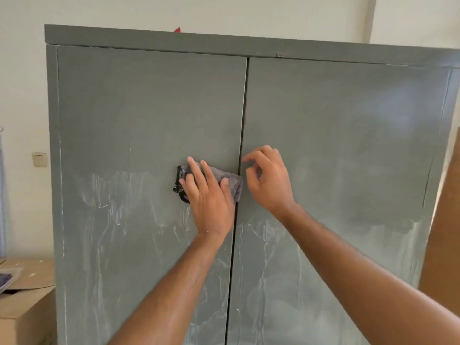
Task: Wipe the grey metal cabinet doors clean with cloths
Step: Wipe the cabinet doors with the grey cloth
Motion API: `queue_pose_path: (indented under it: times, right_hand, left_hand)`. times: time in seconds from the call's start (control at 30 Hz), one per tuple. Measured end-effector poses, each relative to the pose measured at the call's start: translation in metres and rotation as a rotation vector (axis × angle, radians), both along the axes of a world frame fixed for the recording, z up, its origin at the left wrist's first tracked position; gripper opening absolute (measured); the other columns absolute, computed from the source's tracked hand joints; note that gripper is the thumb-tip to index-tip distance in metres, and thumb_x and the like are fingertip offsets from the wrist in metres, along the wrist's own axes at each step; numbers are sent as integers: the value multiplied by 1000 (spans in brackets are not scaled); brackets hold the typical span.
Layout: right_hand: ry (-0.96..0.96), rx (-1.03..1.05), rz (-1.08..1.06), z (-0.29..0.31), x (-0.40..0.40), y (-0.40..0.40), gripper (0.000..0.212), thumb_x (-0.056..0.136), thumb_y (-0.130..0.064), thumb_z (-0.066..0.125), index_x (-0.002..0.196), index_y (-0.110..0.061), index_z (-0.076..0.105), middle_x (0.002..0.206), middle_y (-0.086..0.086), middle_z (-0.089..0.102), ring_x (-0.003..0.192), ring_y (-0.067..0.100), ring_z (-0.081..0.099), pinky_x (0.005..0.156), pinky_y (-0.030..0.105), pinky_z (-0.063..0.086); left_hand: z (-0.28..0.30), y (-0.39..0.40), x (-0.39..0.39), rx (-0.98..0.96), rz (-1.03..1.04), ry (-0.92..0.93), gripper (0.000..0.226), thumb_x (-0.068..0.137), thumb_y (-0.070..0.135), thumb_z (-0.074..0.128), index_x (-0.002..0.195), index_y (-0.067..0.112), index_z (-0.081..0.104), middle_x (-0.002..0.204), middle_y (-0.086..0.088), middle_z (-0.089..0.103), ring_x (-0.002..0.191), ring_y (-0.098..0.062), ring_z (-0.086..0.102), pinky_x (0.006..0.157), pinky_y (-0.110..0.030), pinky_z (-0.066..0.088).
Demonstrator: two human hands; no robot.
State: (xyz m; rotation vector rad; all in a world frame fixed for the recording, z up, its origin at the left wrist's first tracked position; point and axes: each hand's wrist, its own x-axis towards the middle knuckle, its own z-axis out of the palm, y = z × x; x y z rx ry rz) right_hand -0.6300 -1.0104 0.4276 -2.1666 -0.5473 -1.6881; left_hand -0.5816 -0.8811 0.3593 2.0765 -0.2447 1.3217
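Streaked grey cabinet doors (pixel 149 108) (white wall (pixel 22 83) behind), cardboard box (pixel 27 307) beside.

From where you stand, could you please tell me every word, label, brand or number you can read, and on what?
None: no words, numbers or signs can be read anywhere.
The cabinet doors, the cloth under the left hand, the cardboard box and the wall switch show no legible marking.
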Motion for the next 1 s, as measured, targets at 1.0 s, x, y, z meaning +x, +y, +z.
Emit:
queue_pose_path:
  times: [1.0]
  right_hand:
    - [-165, -290, -280, 8, 58, 55, 43, 102, -8, 49, 144, 2, 51, 159, 24, 38, 153, 45, 25, 126, 60, 18]
  left_hand:
    - [-24, 83, 51, 11, 81, -76, 66, 111, 31, 26, 158, -13, 13, 167, -35, 4, 157, -48, 7, 129, -54, 10]
